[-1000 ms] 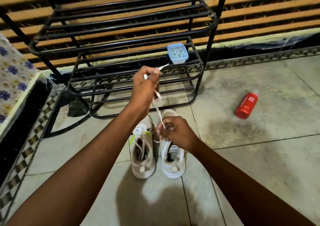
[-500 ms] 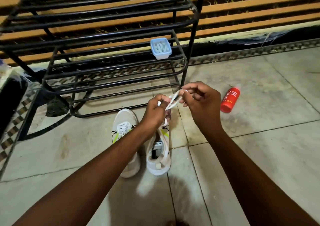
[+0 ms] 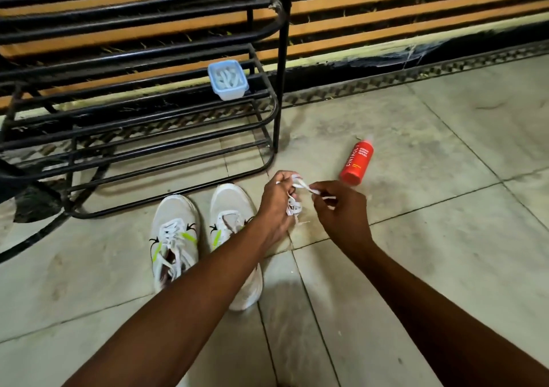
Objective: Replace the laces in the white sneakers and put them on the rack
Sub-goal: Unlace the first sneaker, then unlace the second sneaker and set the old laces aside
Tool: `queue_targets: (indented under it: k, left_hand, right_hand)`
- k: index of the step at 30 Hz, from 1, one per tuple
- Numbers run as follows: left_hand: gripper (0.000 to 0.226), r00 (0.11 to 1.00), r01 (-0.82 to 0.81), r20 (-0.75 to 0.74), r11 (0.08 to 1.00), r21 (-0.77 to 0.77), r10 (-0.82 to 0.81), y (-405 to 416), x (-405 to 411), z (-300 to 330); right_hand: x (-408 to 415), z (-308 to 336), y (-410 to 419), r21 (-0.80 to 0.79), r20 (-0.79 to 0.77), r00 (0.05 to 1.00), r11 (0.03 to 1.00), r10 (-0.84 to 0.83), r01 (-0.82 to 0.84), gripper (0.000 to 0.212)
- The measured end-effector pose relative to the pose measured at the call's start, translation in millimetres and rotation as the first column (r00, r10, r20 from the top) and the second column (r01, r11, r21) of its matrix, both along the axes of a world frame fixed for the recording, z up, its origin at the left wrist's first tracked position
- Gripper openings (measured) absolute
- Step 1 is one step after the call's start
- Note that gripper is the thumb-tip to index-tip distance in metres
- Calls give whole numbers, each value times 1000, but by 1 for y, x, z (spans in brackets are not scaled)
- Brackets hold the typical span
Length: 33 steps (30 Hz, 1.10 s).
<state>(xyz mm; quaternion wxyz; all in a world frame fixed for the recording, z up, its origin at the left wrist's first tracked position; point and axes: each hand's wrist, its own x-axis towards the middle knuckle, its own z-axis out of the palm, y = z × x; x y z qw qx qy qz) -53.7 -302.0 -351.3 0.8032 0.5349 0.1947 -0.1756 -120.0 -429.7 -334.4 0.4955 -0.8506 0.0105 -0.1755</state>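
I see a pale tiled floor (image 3: 416, 253). Beyond my hands, a small blue plastic tub (image 3: 228, 80) holds white laces on the black metal rack (image 3: 148, 113). My left hand (image 3: 277, 205) and right hand (image 3: 341, 211), close together, pinch one white lace (image 3: 303, 186).

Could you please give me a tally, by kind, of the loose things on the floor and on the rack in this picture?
White sneakers: 2 (left one, right one)
Loose white lace, held by left hand and right hand: 1
Red bottle: 1
Blue container on black rack: 1
Total: 5
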Motion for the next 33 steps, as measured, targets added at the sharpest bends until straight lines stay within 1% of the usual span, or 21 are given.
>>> queue_targets:
  k: [2,3,6,7,8,10,12,14,15,16,17,20,22,23,24,25,26,27,28,31,33]
  left_hand:
    - [23,999,9,-48,996,94,-4,-3,-2,-10]
    - [16,998,40,-56,988,148,-32,-4,-4,-13]
    - [57,981,192,-80,921,339,-175,-7,-11,-25]
    - [59,975,223,-71,889,399,-212,-9,-17,-16]
    - [53,973,225,-57,862,455,-224,-8,-21,-10]
    - [32,970,207,-12,802,560,-241,-4,-27,-4]
    - [23,960,189,12,683,706,-279,3,-27,-11]
    - [33,941,221,-43,516,827,-334,10,-27,-18]
    - [38,929,258,-96,440,860,-357,11,-30,-18]
    - [40,918,297,-148,392,871,-367,11,-34,-17]
    - [42,905,347,-206,368,862,-371,10,-39,-16]
    - [45,879,441,-315,358,823,-357,3,-47,-17]
    - [46,883,451,-320,428,783,-344,0,-45,-22]
    - [44,885,444,-290,471,762,-364,-2,-42,-23]
    - [37,892,423,-247,505,753,-379,-4,-39,-25]
    - [25,899,404,-220,525,749,-378,-6,-37,-28]
    - [15,915,368,-180,567,737,-360,-6,-32,-35]
    - [13,932,331,-150,608,722,-330,-4,-29,-45]
    - [20,938,309,-122,629,714,-323,0,-29,-48]
    - [40,919,292,-50,589,753,-391,10,-42,-31]
    - [37,905,270,-9,557,785,-425,19,-55,-14]
  right_hand:
    - [-5,-14,-7,-56,-58,998,998,38,-41,25]
    - [-8,-21,-10,-85,-98,994,995,51,-60,28]
    - [-16,-38,-19,-146,-224,970,981,91,-125,34]
    - [-18,-42,-20,-164,-253,960,973,120,-165,36]
    - [-19,-45,-20,-189,-275,949,959,156,-212,39]
    - [-21,-48,-19,-220,-288,936,937,204,-272,43]
    - [-21,-51,-17,-225,-258,948,943,186,-246,44]
    - [-20,-55,-17,-224,-252,962,961,104,-163,42]
    - [-19,-58,-18,-228,-278,959,966,55,-122,41]
    - [-18,-60,-19,-242,-318,948,966,13,-95,39]
    - [-17,-63,-21,-258,-361,932,962,-12,-87,35]
    - [-15,-66,-21,-294,-478,878,948,-32,-126,13]
    - [-16,-69,-20,-231,-532,846,965,-17,-126,10]
    - [-16,-71,-21,-195,-550,835,974,-14,-112,7]
    - [-16,-70,-21,-173,-559,829,980,-15,-99,6]
    - [-15,-70,-21,-156,-566,824,984,-17,-86,8]
    - [-13,-68,-22,-137,-569,822,988,-21,-69,11]
    - [-9,-66,-22,-109,-568,823,993,-22,-49,15]
    - [-5,-63,-23,-106,-560,828,994,-28,-38,19]
    - [3,-58,-24,-193,-512,857,980,-53,-55,17]
    - [-1,-55,-23,-242,-450,890,970,-77,-39,7]
